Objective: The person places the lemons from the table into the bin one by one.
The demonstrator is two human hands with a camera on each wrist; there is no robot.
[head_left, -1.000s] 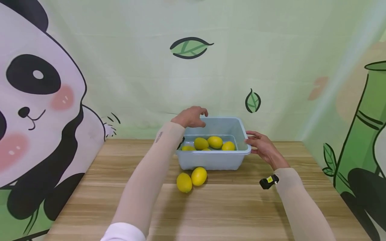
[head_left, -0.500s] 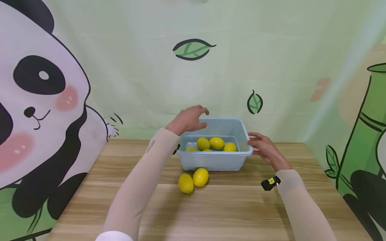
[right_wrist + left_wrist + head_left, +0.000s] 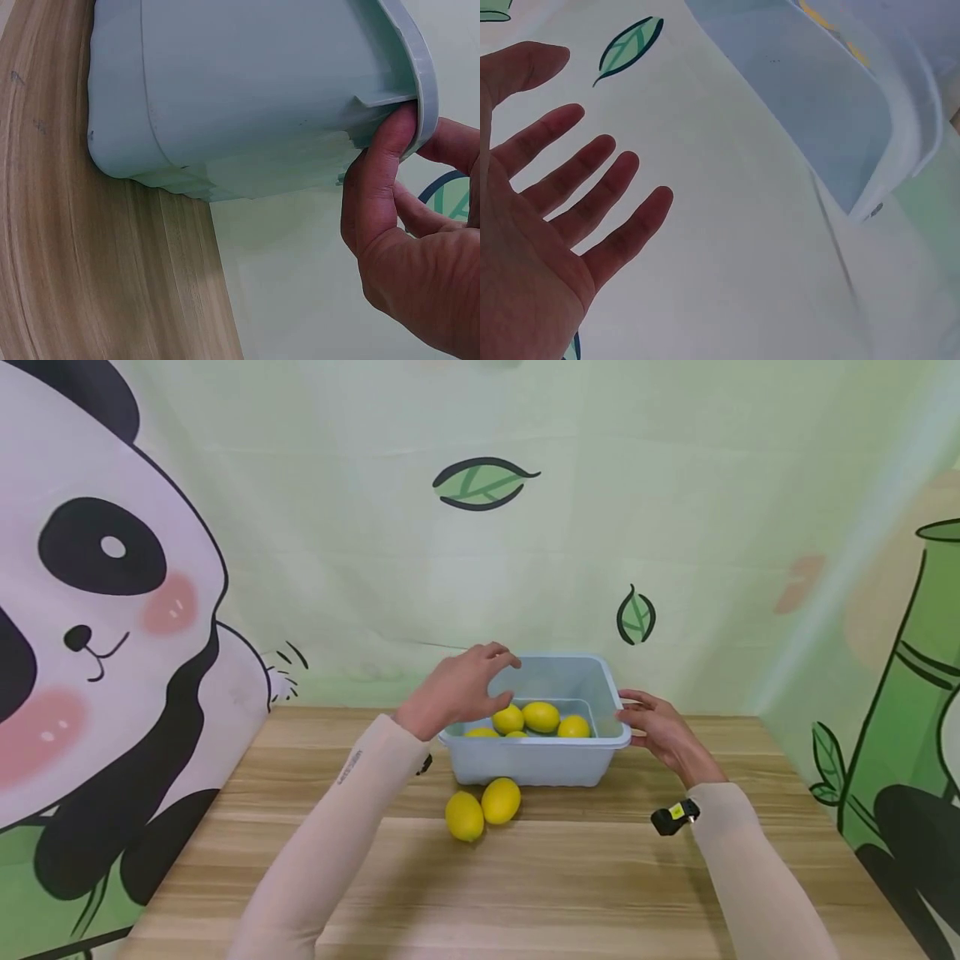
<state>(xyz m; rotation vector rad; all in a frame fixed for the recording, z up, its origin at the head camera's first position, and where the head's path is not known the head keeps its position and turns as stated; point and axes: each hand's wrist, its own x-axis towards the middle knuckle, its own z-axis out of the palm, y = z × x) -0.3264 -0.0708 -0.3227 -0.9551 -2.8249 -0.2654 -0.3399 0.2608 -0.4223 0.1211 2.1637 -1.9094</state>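
Note:
A light blue plastic basin (image 3: 532, 764) with several yellow lemons (image 3: 542, 717) in it stands upright on the table. My left hand (image 3: 459, 687) hovers over its left side, fingers apart and slightly bent. The left wrist view shows the palm of that hand (image 3: 547, 232) holding nothing. At the basin's right end, my right hand (image 3: 662, 732) grips the rim; close up, its fingers (image 3: 386, 161) hook under the rim (image 3: 427, 82). Two lemons lie on the table before the basin, the left one (image 3: 464, 816) touching or nearly touching the right one (image 3: 501, 801).
The wooden table (image 3: 585, 877) runs back to a pale green cloth backdrop (image 3: 360, 552) close behind the basin. Printed on the cloth are a panda (image 3: 97, 635), leaves and bamboo. Each wrist wears a small black device, the right one (image 3: 675, 816) plainly visible.
My left hand has come down and slightly left, lower over the basin's left side. The right hand keeps its grip on the rim. The head view has shifted slightly.

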